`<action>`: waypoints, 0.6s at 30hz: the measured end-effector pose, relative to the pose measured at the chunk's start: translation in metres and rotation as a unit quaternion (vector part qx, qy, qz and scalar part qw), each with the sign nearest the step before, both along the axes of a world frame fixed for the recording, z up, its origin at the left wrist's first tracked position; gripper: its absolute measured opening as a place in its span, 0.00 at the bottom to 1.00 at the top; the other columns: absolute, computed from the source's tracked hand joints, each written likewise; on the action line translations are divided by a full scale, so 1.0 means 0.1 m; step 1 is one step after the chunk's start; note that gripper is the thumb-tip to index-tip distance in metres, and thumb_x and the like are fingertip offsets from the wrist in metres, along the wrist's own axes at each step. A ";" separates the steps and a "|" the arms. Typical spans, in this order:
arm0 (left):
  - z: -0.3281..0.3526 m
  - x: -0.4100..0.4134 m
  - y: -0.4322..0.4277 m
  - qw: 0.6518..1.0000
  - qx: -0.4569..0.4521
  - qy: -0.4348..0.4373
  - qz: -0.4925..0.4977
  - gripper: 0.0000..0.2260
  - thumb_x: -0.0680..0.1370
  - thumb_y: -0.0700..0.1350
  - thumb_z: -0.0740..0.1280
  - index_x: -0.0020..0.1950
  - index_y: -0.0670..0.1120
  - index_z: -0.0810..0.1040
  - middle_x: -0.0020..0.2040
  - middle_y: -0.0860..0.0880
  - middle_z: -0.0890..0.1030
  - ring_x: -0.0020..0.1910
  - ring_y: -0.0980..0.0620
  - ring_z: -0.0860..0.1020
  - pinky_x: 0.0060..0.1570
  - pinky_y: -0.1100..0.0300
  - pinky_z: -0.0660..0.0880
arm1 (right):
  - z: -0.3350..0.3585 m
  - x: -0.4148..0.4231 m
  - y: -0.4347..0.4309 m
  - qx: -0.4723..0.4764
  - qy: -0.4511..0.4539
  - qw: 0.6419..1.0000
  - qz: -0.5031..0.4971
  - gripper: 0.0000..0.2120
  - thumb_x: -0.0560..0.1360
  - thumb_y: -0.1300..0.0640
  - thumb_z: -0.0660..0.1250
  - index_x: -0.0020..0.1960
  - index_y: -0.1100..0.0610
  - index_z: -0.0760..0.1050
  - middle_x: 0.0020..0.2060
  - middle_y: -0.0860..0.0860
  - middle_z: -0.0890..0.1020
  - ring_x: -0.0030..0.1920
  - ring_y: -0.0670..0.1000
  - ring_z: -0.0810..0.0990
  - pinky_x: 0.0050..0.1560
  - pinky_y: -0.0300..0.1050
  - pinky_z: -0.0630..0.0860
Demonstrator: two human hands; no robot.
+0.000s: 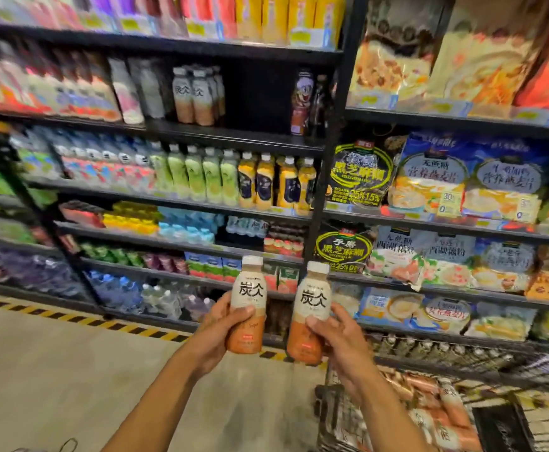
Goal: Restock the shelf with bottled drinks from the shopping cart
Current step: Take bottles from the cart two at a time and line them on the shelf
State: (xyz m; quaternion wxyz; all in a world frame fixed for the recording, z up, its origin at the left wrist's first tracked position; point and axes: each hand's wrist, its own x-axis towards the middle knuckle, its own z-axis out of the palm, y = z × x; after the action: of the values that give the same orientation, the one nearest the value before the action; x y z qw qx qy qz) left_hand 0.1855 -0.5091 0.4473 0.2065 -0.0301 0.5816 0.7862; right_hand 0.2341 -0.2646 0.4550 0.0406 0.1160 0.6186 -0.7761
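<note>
My left grip [216, 334] is closed round the left bottle [249, 288], my right grip [343, 344] round the right bottle [312, 298]; the bottles are side by side, not touching, facing the shelf [234, 138].

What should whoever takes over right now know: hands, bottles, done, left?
Left hand grips first bottle, upright. Right hand grips second bottle, upright, beside it; both in front of the shelves, not yet shelved.
Matching bottles stand on the upper shelf, with open space to their right.
Shopping cart, lower right, holds more such bottles.
Left: shelve both, then empty the cart.
</note>
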 end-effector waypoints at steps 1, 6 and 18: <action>0.05 -0.12 -0.18 1.000 -0.004 0.012 0.002 0.31 0.68 0.49 0.79 0.70 0.47 0.75 0.61 0.39 0.83 0.57 0.41 0.83 0.49 0.48 0.81 | 0.03 -0.14 -0.18 0.001 0.009 1.000 0.002 0.38 0.58 0.48 0.82 0.65 0.57 0.76 0.55 0.57 0.87 0.56 0.57 0.86 0.55 0.54 0.81; 0.36 -0.85 -1.01 0.996 -0.041 0.080 0.014 0.35 0.62 0.50 0.80 0.67 0.45 0.77 0.59 0.43 0.85 0.57 0.43 0.84 0.51 0.50 0.81 | 0.31 -0.88 -1.02 0.011 0.057 0.998 0.002 0.44 0.56 0.47 0.87 0.68 0.56 0.75 0.57 0.56 0.87 0.59 0.58 0.85 0.56 0.56 0.82; 1.06 -2.55 -2.12 0.985 -0.047 0.164 0.023 0.26 0.69 0.40 0.80 0.64 0.50 0.78 0.59 0.48 0.85 0.59 0.47 0.83 0.56 0.49 0.80 | 0.98 -2.49 -2.19 0.063 0.134 0.989 -0.008 0.24 0.69 0.58 0.79 0.63 0.51 0.79 0.55 0.46 0.87 0.58 0.49 0.85 0.53 0.43 0.82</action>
State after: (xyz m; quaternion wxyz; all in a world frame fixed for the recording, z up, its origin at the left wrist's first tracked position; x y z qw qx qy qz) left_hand -0.0694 -0.7209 0.5529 0.0881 0.0765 0.6428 0.7571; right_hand -0.0144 -0.4834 0.5534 -0.0560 0.0182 0.6654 -0.7441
